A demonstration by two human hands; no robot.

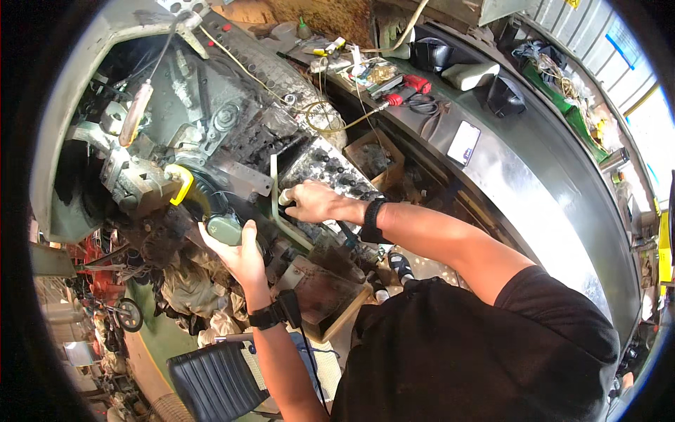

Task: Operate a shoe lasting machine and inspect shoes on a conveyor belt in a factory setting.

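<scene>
My left hand [242, 260] is wrapped round the side of a smooth grey-green rounded part [225, 229], thumb up along its near side. The part sits against the dark round body of a grimy machine, and I cannot tell whether it is fixed there. My right hand [314, 202] is closed on a small whitish knob-like piece [285, 197], next to a pale green bent bar [275, 176]. A yellow curved handle [182, 184] stands just beyond my left hand. A flat grey metal plate with holes [246, 177] lies between the handle and the bar.
A wooden-handled tool [136, 112] hangs at the far left. A metal bench [524, 176] on the right bears a phone [464, 143] and a red power tool [415, 85]. Wooden boxes [330, 316] stand near my body, with a black chair [214, 383] at lower left.
</scene>
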